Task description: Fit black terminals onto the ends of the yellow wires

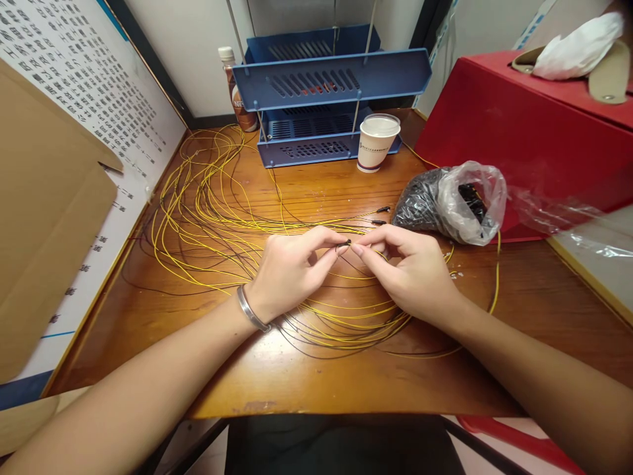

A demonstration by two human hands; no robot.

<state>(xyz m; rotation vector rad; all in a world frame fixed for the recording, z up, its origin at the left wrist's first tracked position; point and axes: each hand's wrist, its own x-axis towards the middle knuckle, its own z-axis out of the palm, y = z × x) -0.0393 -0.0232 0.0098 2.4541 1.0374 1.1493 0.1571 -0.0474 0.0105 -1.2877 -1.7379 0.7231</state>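
Note:
My left hand (291,267), with a metal bangle on its wrist, pinches a small black connector (343,244) between thumb and forefinger. Close against it, my right hand (410,267) also has thumb and forefinger pressed together at the connector's right end. What lies between those right fingertips is too small to make out. Under and around both hands run loops of thin yellow and black wire (356,323). Just beyond my fingers, two wire ends with black connectors (383,209) rest on the table.
A clear plastic bag (472,227) of small black parts lies open at right, before a red box (494,125). Behind stand a blue tiered tray rack (316,155), a paper cup (373,152) and a bottle (237,92). Cardboard (44,218) leans at left above the wooden table (277,389).

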